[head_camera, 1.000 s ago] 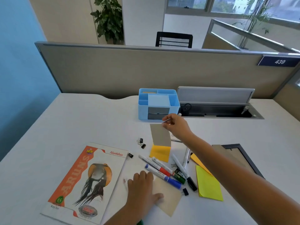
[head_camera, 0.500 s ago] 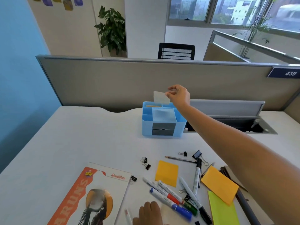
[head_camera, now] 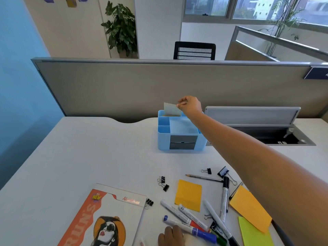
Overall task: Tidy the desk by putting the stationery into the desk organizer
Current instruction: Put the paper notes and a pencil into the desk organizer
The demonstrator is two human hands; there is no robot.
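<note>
A pale paper card (head_camera: 170, 109) stands with its lower edge inside the back-left compartment of the blue desk organizer (head_camera: 181, 132), pinched at its upper right corner by the fingers (head_camera: 181, 102) of the right hand (head_camera: 190, 106). The organizer sits on the white table (head_camera: 88, 157) near the grey partition (head_camera: 142, 86). Closer in lie markers (head_camera: 188, 217), a pencil (head_camera: 204, 177), binder clips (head_camera: 163, 182), orange sticky notes (head_camera: 188, 195) and a notebook (head_camera: 110, 219). The left hand (head_camera: 171, 236) rests at the bottom edge touching a blue marker; whether its fingers are spread cannot be told.
</note>
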